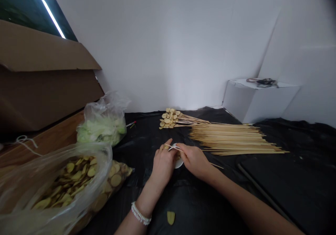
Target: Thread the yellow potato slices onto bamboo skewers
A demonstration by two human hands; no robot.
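Close together at the middle of the black cover, my left hand (163, 163) and my right hand (194, 159) both have their fingers pinched. A thin white strand (173, 147), like a string or tie, runs between the fingertips and is gripped by both. Just under them, a small round white dish (179, 163) is partly hidden by the hands; what lies in it is hard to make out. A wooden skewer (216, 165) sticks out beneath my right forearm. Nearer to me, a single potato slice (170, 218) lies on the cover.
Skewers threaded with potato slices (170, 118) lie at the back, beside many bare skewers (233, 137). To the left stand an open plastic bag (105, 179) of slices and a bag of pale green vegetable (102, 124). A white box (249, 98) is at right, a cardboard box (44, 95) far left.
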